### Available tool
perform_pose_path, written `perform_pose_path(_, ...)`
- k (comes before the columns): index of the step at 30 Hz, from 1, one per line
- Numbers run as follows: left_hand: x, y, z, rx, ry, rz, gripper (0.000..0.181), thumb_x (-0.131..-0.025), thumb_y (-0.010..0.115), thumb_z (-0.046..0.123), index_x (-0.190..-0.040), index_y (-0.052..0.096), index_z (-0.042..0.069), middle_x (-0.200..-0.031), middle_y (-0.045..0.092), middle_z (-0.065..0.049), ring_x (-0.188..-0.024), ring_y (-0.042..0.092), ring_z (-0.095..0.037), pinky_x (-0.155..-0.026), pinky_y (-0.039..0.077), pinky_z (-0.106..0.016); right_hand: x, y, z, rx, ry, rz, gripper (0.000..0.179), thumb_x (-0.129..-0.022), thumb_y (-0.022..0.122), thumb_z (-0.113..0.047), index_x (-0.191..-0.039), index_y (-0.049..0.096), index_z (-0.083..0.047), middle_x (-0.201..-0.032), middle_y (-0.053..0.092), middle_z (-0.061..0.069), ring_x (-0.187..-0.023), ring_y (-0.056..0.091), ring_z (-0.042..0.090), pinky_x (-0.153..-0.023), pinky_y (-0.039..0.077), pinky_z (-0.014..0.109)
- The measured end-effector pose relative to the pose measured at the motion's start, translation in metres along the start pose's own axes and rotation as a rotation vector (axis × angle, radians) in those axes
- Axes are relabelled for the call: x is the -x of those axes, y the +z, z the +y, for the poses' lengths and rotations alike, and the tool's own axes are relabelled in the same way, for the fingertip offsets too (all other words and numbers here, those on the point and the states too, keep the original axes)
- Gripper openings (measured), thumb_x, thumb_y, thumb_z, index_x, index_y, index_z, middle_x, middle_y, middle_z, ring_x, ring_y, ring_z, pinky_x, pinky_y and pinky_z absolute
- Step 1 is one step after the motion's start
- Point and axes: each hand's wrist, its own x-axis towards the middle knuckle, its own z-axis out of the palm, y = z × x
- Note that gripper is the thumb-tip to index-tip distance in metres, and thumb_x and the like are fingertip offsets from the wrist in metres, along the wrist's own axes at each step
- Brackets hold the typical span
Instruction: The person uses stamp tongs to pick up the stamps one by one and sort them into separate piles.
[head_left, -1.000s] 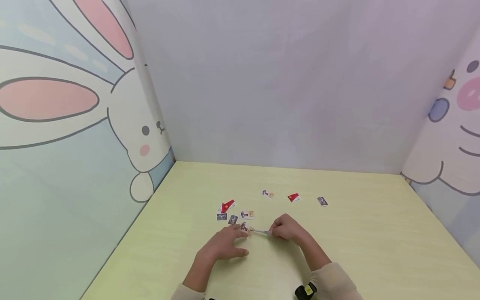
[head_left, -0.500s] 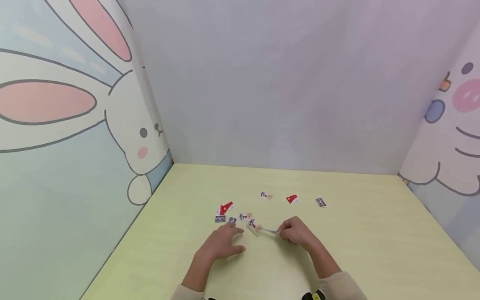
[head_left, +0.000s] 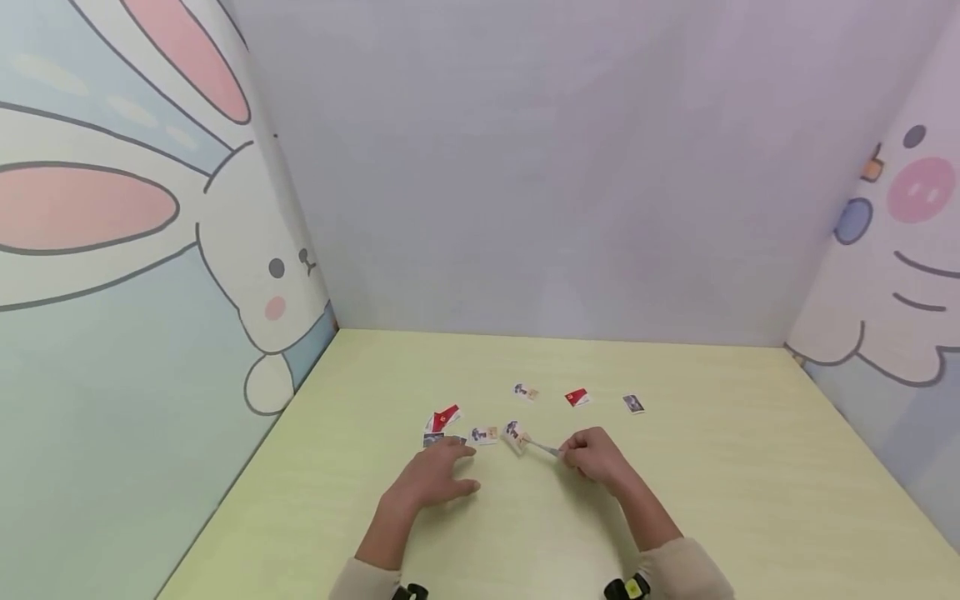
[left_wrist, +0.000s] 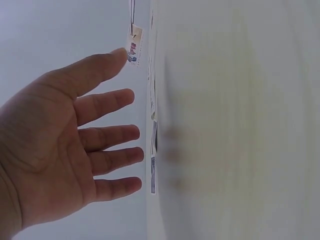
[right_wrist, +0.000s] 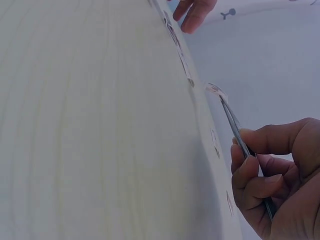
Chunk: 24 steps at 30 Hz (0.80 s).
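Between thumb and fingers, my right hand (head_left: pixel 592 454) grips metal tweezers (right_wrist: pixel 234 124). Their tips hold a small pale stamp (head_left: pixel 514 433) with a blue and orange print. In the left wrist view, that stamp (left_wrist: pixel 134 46) hangs from the tips above the table. My left hand (head_left: pixel 433 477) hovers over the table with fingers spread, nothing in its grasp. Just beyond its fingertips lie a pale stamp (head_left: pixel 483 436), a dark stamp (head_left: pixel 432 438), and red-and-white stamps (head_left: pixel 446 417) overlapping each other. Another dark stamp (head_left: pixel 461 439) is partly hidden by the left fingers.
Farther back on the light wooden table (head_left: pixel 712 467) lie a pale stamp (head_left: pixel 525 392), a red stamp (head_left: pixel 577 397) and a dark stamp (head_left: pixel 633 403), spaced apart in a row. A grey curtain (head_left: pixel 562 167) closes off the back, with cartoon-printed walls at both sides.
The tweezers have drawn the pale stamp away from beside my left fingers, to the right and farther back, lifting it. My left hand has let it go and shifted slightly left.
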Motion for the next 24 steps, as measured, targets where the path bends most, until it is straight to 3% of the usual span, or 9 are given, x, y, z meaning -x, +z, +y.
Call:
perform_pose_path(11, -0.003, -0.007, -0.011, 0.026, -0.031, 0.052, 0.048, -0.08, 0.071, 0.032, -0.119, 0.062, 0.006, -0.13, 0.049, -0.02, -0.12, 0.045, -0.037, -0.092, 0.04, -0.054, -0.013, 0.001, 0.004, -0.014, 0.055, 0.04, 0.01, -0.08, 0.058, 0.001, -0.082, 0.067, 0.002, -0.055, 0.047, 0.004, -0.049, 0.039, 0.015, -0.045, 0.032, 0.025)
perform_pose_path(24, -0.01, -0.008, -0.025, -0.012, -0.063, 0.088, 0.051, -0.08, 0.072, 0.033, -0.122, 0.06, 0.008, -0.132, 0.048, -0.017, -0.121, 0.043, -0.036, -0.095, 0.038, -0.053, -0.028, -0.002, 0.01, -0.054, 0.089, 0.102, 0.009, -0.077, 0.059, 0.001, -0.082, 0.067, 0.004, -0.057, 0.05, 0.006, -0.049, 0.042, 0.014, -0.044, 0.034, 0.025)
